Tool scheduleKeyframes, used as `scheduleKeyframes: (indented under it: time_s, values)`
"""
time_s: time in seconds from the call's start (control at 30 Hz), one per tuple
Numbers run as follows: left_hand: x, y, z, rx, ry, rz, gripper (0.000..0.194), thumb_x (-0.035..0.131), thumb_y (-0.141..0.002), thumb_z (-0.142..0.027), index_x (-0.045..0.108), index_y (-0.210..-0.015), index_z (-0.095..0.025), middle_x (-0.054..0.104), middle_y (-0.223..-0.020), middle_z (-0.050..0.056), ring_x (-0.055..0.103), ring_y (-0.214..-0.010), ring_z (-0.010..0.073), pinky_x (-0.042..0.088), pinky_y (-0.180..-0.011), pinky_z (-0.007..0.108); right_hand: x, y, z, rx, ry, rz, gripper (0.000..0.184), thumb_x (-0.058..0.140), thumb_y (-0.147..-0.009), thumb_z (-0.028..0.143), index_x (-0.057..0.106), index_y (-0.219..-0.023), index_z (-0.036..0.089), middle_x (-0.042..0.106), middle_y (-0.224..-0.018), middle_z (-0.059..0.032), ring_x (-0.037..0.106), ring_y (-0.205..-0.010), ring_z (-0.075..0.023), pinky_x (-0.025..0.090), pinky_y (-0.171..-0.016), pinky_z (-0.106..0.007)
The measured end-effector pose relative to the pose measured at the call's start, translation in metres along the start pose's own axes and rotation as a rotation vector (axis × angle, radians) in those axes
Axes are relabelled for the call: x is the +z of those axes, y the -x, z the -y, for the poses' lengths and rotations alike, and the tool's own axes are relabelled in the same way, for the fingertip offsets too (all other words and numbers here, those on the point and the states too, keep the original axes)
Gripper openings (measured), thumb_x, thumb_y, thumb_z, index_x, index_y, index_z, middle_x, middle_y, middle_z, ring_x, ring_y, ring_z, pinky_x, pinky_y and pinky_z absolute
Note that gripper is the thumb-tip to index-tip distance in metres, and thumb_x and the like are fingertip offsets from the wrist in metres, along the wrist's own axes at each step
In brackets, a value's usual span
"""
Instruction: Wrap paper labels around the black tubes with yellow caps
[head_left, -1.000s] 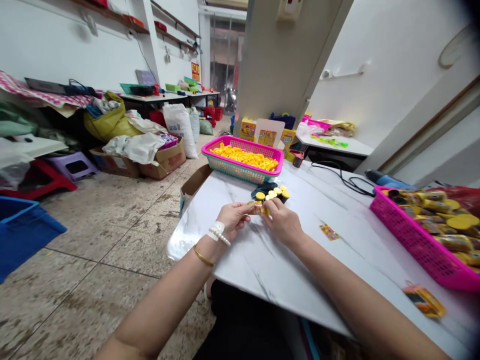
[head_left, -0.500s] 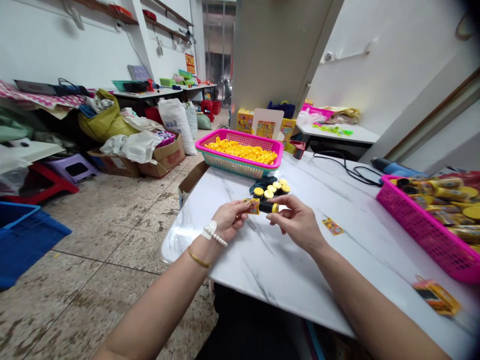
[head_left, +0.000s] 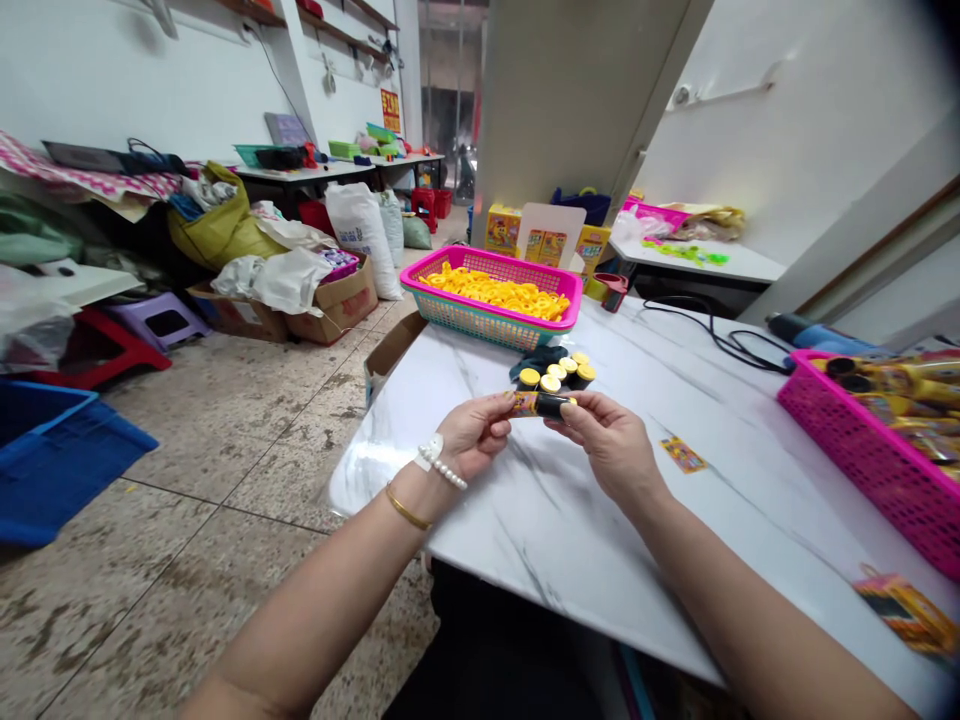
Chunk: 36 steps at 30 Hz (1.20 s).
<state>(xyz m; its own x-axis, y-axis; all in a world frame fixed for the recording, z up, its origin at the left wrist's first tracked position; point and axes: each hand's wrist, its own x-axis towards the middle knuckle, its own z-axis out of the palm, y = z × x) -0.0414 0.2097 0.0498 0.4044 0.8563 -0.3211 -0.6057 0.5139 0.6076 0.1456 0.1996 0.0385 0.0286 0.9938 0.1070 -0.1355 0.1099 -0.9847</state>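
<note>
Between my two hands is a small black tube (head_left: 553, 406) with a yellow end, lying level just above the table. My left hand (head_left: 477, 436) pinches a colourful printed wrapper (head_left: 525, 403) that meets or covers the tube's left end; I cannot tell which. The fingers of my right hand (head_left: 613, 446) are closed on the tube's yellow end and mostly hide it. Just beyond them, several black tubes with yellow caps (head_left: 553, 377) stand grouped beside a dark cloth-like bundle (head_left: 537, 362). A flat printed wrapper (head_left: 682, 454) lies right of my right hand.
A pink basket over a teal one (head_left: 420, 284) holds yellow plastic pieces at the table's far side. To the right, another pink basket (head_left: 862, 440) is full of yellow-and-black tubes. A bundle of printed wrappers (head_left: 904, 608) and a black cable (head_left: 709, 325) lie on the table (head_left: 495, 540).
My right fingers have closed further over the tube's yellow end, and the tube looks straighter in line with the wrapper. The whole view has shifted slightly.
</note>
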Motion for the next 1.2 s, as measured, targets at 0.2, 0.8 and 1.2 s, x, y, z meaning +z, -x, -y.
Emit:
scheduleKeyframes:
  time_s: [0.2,0.8,1.2]
  values:
    - [0.002,0.0,0.001,-0.021,0.016,-0.019,0.01,0.057,-0.092,-0.009,0.064,-0.086,-0.007,0.065,-0.074,0.004,0.038,-0.038,-0.0013,0.018,-0.029,0.009,0.004,0.007,0.01,0.029,0.059,0.023,0.036,0.084,-0.07,0.045,0.067,-0.088,0.018,0.073,-0.079,-0.0019,0.074,-0.077,-0.0199,0.066,-0.077,-0.043]
    - [0.003,0.008,0.004,0.246,-0.281,-0.143,0.038,0.086,-0.067,-0.037,0.072,-0.092,-0.011,0.069,-0.091,0.008,0.053,-0.057,0.0046,0.03,-0.041,0.015,-0.002,0.01,0.019,-0.252,0.249,0.043,0.036,0.088,-0.065,0.037,0.065,-0.088,0.022,0.067,-0.076,0.0009,0.064,-0.066,-0.0141,0.057,-0.063,-0.029]
    - [-0.006,0.002,0.006,-0.009,-0.387,0.195,0.04,0.09,-0.065,-0.036,0.067,-0.09,-0.013,0.062,-0.065,-0.001,0.054,-0.05,0.0067,0.036,-0.043,0.016,0.005,0.008,-0.004,-0.441,0.455,0.245,0.027,0.079,-0.076,0.031,0.071,-0.1,0.025,0.064,-0.106,-0.0041,0.064,-0.081,-0.0152,0.057,-0.064,-0.029]
